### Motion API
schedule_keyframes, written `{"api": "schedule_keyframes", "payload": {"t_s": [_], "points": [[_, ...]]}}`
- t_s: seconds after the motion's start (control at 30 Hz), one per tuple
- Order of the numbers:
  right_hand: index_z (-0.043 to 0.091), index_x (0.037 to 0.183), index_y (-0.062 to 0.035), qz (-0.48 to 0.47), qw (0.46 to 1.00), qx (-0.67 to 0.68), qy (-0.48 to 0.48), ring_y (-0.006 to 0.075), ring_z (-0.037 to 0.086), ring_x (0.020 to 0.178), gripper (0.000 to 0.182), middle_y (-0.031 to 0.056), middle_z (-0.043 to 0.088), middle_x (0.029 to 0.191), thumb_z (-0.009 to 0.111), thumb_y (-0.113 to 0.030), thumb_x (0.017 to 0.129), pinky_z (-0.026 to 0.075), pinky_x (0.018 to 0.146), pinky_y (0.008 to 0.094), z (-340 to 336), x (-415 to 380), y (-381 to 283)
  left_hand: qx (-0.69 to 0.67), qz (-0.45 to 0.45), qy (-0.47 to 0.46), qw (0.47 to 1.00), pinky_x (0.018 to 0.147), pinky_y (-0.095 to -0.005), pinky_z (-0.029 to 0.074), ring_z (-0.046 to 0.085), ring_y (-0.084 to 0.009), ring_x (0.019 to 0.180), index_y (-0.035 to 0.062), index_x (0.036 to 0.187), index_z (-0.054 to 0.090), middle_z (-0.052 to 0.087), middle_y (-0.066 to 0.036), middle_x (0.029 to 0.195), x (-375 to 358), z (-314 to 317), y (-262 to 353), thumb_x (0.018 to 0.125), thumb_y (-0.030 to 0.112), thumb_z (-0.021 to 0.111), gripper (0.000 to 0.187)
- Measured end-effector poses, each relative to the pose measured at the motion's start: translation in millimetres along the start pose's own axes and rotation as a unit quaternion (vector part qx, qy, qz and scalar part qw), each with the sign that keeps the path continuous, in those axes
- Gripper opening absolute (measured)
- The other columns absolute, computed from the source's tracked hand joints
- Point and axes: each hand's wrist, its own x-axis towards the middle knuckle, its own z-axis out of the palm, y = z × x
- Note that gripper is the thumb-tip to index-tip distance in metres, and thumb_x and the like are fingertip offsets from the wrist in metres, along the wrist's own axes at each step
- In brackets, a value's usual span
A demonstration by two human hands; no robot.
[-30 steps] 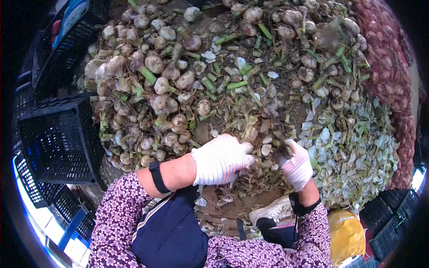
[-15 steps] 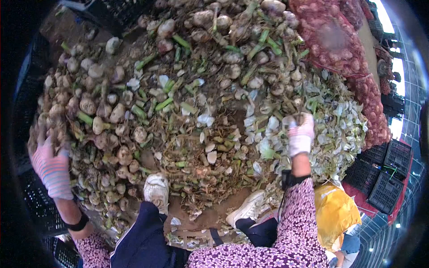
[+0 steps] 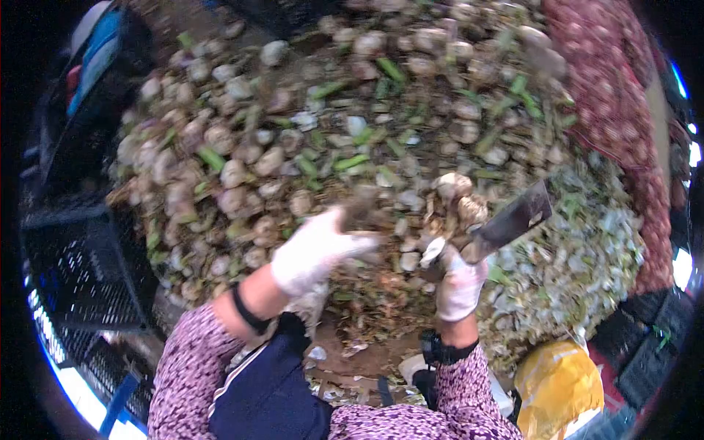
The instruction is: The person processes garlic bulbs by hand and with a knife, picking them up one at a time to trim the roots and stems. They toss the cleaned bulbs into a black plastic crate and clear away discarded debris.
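Note:
A big heap of garlic bulbs point(image 3: 242, 161) with green stalks covers the ground before me. My left hand point(image 3: 312, 253), in a white glove, is at the heap's near edge, its thumb and fingers closed around a blurred brownish garlic stalk point(image 3: 357, 214). To the right, my right hand point(image 3: 460, 286), also gloved, grips the handle of a cleaver point(image 3: 513, 220). Its broad blade points up and to the right, raised over the trimmings. The two hands are about a hand's width apart.
Pale peel and cut stalks point(image 3: 587, 257) are piled at the right. Red mesh sacks point(image 3: 616, 88) line the far right. Black plastic crates stand at the left point(image 3: 81, 271) and lower right point(image 3: 645, 330). A yellow bag point(image 3: 557, 385) lies by my right knee.
My left hand has come back from the far left of the heap to the middle. My right hand has drawn in from the trimmings, and the cleaver blade now shows raised.

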Motion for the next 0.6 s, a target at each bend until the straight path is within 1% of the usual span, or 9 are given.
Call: {"api": "schedule_keyframes", "payload": {"t_s": [0.1,0.13,0.23,0.27,0.3,0.37,0.47,0.5,0.6], "points": [[0.064,0.094,-0.0013,0.029,0.961,-0.22,-0.163,0.0169,0.067,0.074,0.007,0.0056,0.069,0.086,0.069,-0.004,0.09,0.055,0.07,0.0328,13,-34,19,-0.059,0.063,-0.055,0.995,0.091,-0.0336,0.052,0.064,-0.0144,0.105,0.0015,0.139,0.057,0.068,-0.006,0.127,12,3,-17,0.094,0.03,0.069,0.055],[0.063,0.096,-0.0005,-0.061,0.922,-0.331,-0.193,0.0174,0.066,0.076,0.009,0.0067,0.069,0.09,0.068,-0.004,0.09,0.054,0.072,0.0334,20,-38,24,-0.185,0.065,-0.065,0.978,0.094,-0.0327,0.051,0.063,-0.0137,0.106,0.0035,0.135,0.06,0.069,-0.003,0.124,14,7,-24,0.094,0.031,0.07,0.05],[0.063,0.114,-0.0022,-0.079,0.946,-0.227,-0.218,0.0221,0.066,0.083,0.029,0.0091,0.067,0.092,0.069,0.001,0.086,0.054,0.079,0.0333,27,-42,20,-0.245,-0.02,-0.054,0.968,0.093,-0.0303,0.05,0.063,-0.0127,0.106,0.004,0.128,0.063,0.07,-0.002,0.118,8,-8,-41,0.093,0.031,0.072,0.045],[0.063,0.119,-0.0026,-0.106,0.9,-0.334,-0.26,0.022,0.069,0.095,0.031,0.0136,0.069,0.107,0.068,-0.001,0.088,0.054,0.085,0.0313,16,-37,18,-0.246,-0.018,-0.056,0.967,0.093,-0.0303,0.05,0.063,-0.0127,0.106,0.004,0.128,0.063,0.07,-0.002,0.118,8,-11,-46,0.093,0.031,0.072,0.045],[0.063,0.115,-0.0039,0.059,0.942,-0.226,-0.24,0.0257,0.068,0.106,0.027,0.0189,0.067,0.122,0.069,-0.004,0.089,0.054,0.092,0.033,13,-33,17,-0.31,-0.017,-0.09,0.946,0.093,-0.0294,0.049,0.062,-0.0122,0.105,0.0042,0.125,0.063,0.07,-0.002,0.117,7,-13,-51,0.093,0.03,0.072,0.043],[0.063,0.107,-0.0038,-0.207,0.892,-0.333,-0.226,0.0312,0.067,0.112,0.02,0.0218,0.065,0.128,0.07,-0.006,0.088,0.053,0.095,0.0363,-2,-20,28,-0.374,-0.014,-0.128,0.919,0.093,-0.0284,0.049,0.062,-0.0117,0.104,0.0043,0.123,0.063,0.07,-0.002,0.115,14,-13,-55,0.092,0.029,0.073,0.04],[0.06,0.1,-0.0026,-0.281,0.844,-0.436,-0.137,0.0361,0.066,0.111,0.016,0.0226,0.065,0.125,0.068,-0.001,0.086,0.052,0.095,0.0387,-15,-5,7,-0.133,0.164,-0.067,0.975,0.083,-0.0306,0.055,0.066,-0.0119,0.095,0.0081,0.121,0.067,0.073,0.0,0.107,9,-10,-23,0.086,0.024,0.079,0.041],[0.061,0.099,-0.0028,-0.304,0.828,-0.455,-0.119,0.0388,0.068,0.104,0.018,0.0229,0.068,0.119,0.07,-0.003,0.083,0.055,0.09,0.0394,-16,-2,-1,-0.136,0.163,-0.069,0.975,0.083,-0.0306,0.055,0.066,-0.0119,0.095,0.0081,0.121,0.067,0.073,0.0,0.107,4,-10,-16,0.086,0.024,0.079,0.041],[0.064,0.1,-0.0053,-0.283,0.794,-0.49,-0.224,0.0375,0.069,0.09,0.029,0.0175,0.069,0.104,0.069,-0.002,0.072,0.056,0.078,0.0411,0,-13,-37,0.287,0.051,-0.057,0.955,0.091,-0.0315,0.055,0.065,-0.0125,0.105,0.0062,0.123,0.065,0.072,-0.005,0.113,12,-14,-11,0.085,0.021,0.079,0.043]]}}
